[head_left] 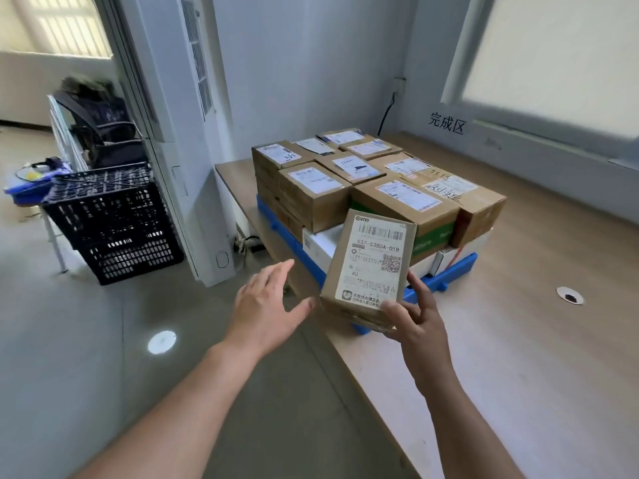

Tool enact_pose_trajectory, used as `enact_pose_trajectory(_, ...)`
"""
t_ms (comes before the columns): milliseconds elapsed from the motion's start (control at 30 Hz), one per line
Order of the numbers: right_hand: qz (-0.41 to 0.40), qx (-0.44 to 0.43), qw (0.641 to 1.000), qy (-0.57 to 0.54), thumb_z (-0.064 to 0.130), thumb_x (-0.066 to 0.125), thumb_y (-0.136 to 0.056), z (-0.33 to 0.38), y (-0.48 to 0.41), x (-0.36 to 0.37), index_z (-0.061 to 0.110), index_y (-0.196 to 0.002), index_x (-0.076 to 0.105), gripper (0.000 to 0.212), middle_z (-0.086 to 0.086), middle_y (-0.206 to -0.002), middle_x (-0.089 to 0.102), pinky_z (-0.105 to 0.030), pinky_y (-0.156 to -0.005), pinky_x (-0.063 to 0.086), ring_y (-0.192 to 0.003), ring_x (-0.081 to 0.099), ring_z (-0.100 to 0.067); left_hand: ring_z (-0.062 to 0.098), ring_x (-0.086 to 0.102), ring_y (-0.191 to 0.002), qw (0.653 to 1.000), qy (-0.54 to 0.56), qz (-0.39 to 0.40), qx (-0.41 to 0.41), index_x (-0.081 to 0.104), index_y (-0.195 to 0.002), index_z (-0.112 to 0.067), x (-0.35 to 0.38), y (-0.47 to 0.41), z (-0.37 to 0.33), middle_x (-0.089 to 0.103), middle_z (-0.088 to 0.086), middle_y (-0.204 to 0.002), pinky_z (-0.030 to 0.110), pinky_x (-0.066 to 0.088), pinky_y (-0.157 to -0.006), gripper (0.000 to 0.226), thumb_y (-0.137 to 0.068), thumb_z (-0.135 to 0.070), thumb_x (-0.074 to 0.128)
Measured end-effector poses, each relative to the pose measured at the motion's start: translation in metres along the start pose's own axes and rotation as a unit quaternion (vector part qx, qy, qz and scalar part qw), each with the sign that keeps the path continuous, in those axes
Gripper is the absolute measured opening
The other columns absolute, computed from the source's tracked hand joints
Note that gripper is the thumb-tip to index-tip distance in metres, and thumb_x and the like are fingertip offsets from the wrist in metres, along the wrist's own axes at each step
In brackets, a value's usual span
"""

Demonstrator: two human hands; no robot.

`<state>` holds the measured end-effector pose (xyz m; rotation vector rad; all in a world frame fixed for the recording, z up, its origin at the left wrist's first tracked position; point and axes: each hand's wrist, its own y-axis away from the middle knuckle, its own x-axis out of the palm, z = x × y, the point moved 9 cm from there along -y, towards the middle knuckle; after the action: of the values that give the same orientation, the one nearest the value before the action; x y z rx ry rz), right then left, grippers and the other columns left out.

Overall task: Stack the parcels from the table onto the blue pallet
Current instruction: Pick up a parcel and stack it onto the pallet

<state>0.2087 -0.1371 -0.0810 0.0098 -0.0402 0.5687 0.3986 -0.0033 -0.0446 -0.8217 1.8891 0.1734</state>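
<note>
A small cardboard parcel (371,267) with a white shipping label is held up, tilted, in front of the blue pallet (453,273). My right hand (416,318) grips its lower right corner. Just to the parcel's left, my left hand (268,304) is spread with nothing in it and does not touch the parcel. The pallet sits on a wooden table (518,340) and carries several stacked cardboard parcels (366,181) in about two layers, with white boxes (321,245) at the front bottom.
A black plastic crate (110,223) stands on the floor at left, with a backpack (103,126) on a chair behind it. A tall white air-conditioning unit (186,133) stands between crate and table. A cable hole (569,295) is in the tabletop at right.
</note>
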Motion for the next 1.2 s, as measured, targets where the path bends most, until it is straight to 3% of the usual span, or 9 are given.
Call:
enact_pose_trajectory(133,-0.017,0.005,1.000,-0.008,0.019,0.063,-0.090,-0.006,-0.031,0.009,0.049,-0.130,0.037,0.056,-0.001,-0.115,0.066,-0.026,-0.072,0.059,-0.104,0.066,-0.017,0.012,0.028,-0.139,1.000,-0.005,0.006,0.024,0.026,-0.148,-0.026,0.008,-0.042,0.005,0.033,-0.005,-0.151,0.031,0.022,-0.113,0.074,-0.087,-0.059,0.052)
enact_pose_trajectory(267,-0.032,0.013,0.999,-0.013,0.016,0.062,-0.091,-0.011,-0.056,0.014,0.043,-0.133,0.038,0.056,0.001,-0.109,0.068,-0.019,-0.064,0.055,-0.096,0.068,-0.010,0.012,0.028,-0.139,0.999,-0.002,0.004,0.037,0.026,-0.147,-0.027,0.015,-0.076,0.008,0.033,-0.005,-0.151,0.030,0.022,-0.113,0.071,-0.088,-0.054,0.054)
enact_pose_trajectory(400,-0.053,0.031,0.998,-0.011,0.018,0.063,-0.090,-0.016,-0.072,0.017,0.046,-0.131,0.037,0.056,0.000,-0.112,0.066,-0.019,-0.063,0.055,-0.100,0.066,-0.014,0.012,0.029,-0.138,0.999,0.008,0.015,0.041,0.026,-0.148,-0.027,0.023,-0.102,0.016,0.033,-0.006,-0.151,0.031,0.024,-0.113,0.072,-0.087,-0.055,0.053)
enact_pose_trajectory(500,-0.067,0.038,0.997,-0.004,0.020,0.064,-0.089,-0.019,-0.081,0.020,0.049,-0.127,0.036,0.056,-0.003,-0.114,0.065,-0.023,-0.065,0.057,-0.102,0.065,-0.017,0.012,0.030,-0.138,0.998,0.015,0.024,0.059,0.026,-0.147,-0.027,0.027,-0.124,0.016,0.033,-0.006,-0.150,0.032,0.025,-0.112,0.068,-0.089,-0.054,0.051)
enact_pose_trajectory(667,-0.110,0.043,0.993,0.013,0.022,0.066,-0.088,-0.030,-0.087,0.027,0.055,-0.121,0.037,0.055,-0.002,-0.117,0.065,-0.039,-0.082,0.059,-0.105,0.065,-0.019,0.015,0.034,-0.135,0.989,0.037,0.035,0.142,0.034,-0.145,-0.024,0.029,-0.171,0.006,0.040,-0.002,-0.147,0.035,0.028,-0.111,0.056,-0.094,-0.044,0.048)
enact_pose_trajectory(767,-0.155,0.059,0.986,0.010,0.021,0.067,-0.087,-0.033,-0.087,0.032,0.049,-0.126,0.037,0.057,-0.001,-0.116,0.064,-0.044,-0.086,0.057,-0.106,0.064,-0.020,0.017,0.034,-0.136,0.980,0.049,0.051,0.188,0.036,-0.144,-0.025,0.028,-0.199,-0.001,0.041,-0.002,-0.147,0.039,0.029,-0.113,0.052,-0.096,-0.041,0.045)
enact_pose_trajectory(933,-0.201,0.080,0.976,0.030,0.022,0.066,-0.088,-0.033,-0.092,0.050,0.046,-0.128,0.037,0.056,0.001,-0.113,0.065,-0.035,-0.079,0.059,-0.102,0.065,-0.018,0.015,0.030,-0.139,0.963,0.032,0.081,0.254,0.037,-0.144,-0.026,0.035,-0.240,-0.005,0.038,-0.002,-0.149,0.035,0.022,-0.114,0.047,-0.099,-0.038,0.040)
enact_pose_trajectory(1200,-0.267,0.094,0.958,0.046,0.025,0.065,-0.089,-0.034,-0.113,0.077,0.041,-0.135,0.040,0.055,0.000,-0.108,0.067,-0.037,-0.078,0.059,-0.101,0.065,-0.018,0.015,0.031,-0.138,0.934,0.011,0.132,0.332,0.045,-0.140,-0.027,0.057,-0.280,-0.004,0.041,-0.003,-0.147,0.035,0.021,-0.113,0.041,-0.100,-0.034,0.038)
